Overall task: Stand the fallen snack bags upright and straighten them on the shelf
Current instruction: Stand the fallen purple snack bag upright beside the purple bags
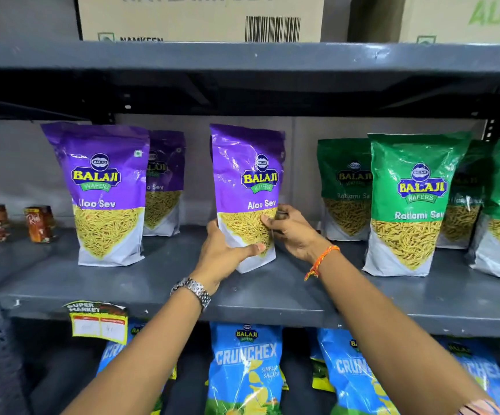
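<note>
Standing upright at the middle of the grey shelf [272, 298], a purple Aloo Sev bag [247, 187] leans slightly left, its base on the shelf board. The left hand [225, 253] clasps its lower left edge, thumb across the front. The right hand [293, 230] curls around its lower right edge. Another purple bag [105, 193] stands to the left, and green Ratlami Sev bags [413, 202] stand to the right.

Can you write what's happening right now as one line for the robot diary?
step: straightening | left hand and right hand: grip on middle purple Aloo Sev bag | bag: upright on shelf
</note>
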Tool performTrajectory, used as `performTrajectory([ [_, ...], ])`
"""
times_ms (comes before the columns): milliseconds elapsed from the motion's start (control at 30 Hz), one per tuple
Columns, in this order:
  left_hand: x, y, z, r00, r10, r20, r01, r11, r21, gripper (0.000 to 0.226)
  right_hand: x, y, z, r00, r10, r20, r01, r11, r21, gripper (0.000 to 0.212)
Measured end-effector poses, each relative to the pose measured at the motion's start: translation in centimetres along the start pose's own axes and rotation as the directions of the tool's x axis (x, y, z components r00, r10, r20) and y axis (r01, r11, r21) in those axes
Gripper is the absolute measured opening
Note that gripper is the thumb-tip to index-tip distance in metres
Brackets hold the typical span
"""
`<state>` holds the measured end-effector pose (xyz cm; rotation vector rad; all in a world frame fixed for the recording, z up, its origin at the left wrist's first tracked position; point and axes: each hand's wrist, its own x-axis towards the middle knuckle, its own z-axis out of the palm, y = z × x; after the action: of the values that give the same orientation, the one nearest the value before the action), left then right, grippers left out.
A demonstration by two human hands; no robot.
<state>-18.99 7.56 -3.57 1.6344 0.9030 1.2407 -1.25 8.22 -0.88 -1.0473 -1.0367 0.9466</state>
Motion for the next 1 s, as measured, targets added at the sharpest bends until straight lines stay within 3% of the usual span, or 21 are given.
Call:
performTrajectory([
  [67, 1.5, -0.5, -0.8, 0.999, 0.036, 0.038, -0.037, 0.999, 0.038, 0.083, -0.6, 0.6, 0.6, 0.993, -0.092, -0.067, 0.088, 0.994, -0.062, 0.037],
  [167, 3.7, -1.5, -2.3, 0.994, 0.060, 0.087, -0.069, 0.992, 0.103, 0.096, -1.1, 1.2, 0.3, 0.979, -0.191, -0.065, 0.173, 0.961, -0.215, 0.042],
  [233, 3.8, -1.5, -3.1, 0.992, 0.050, 0.115, -0.066, 0.988, 0.143, 0.079, -0.9, 1.0, -0.4, 0.987, -0.149, 0.059, 0.159, 0.959, -0.234, 0.055],
  [367, 4.0, -2.0, -3.8, 0.978, 0.045, 0.202, -0.076, 0.986, 0.149, 0.085, -1.0, 1.2, -1.4, 0.972, -0.012, 0.236, 0.071, 0.968, -0.241, 0.040],
  [800, 2.1, -2.0, -6.0, 0.928, 0.048, 0.371, -0.087, 0.992, 0.089, 0.070, -4.3, 2.3, 0.1, 0.984, -0.140, 0.106, 0.169, 0.923, -0.347, 0.047],
  [1000, 0.2, -2.7, -7.4, 0.926, 0.050, 0.374, -0.076, 0.996, 0.056, 0.077, -7.3, 2.5, 1.0, 0.961, -0.263, 0.086, 0.266, 0.799, -0.539, 0.061],
])
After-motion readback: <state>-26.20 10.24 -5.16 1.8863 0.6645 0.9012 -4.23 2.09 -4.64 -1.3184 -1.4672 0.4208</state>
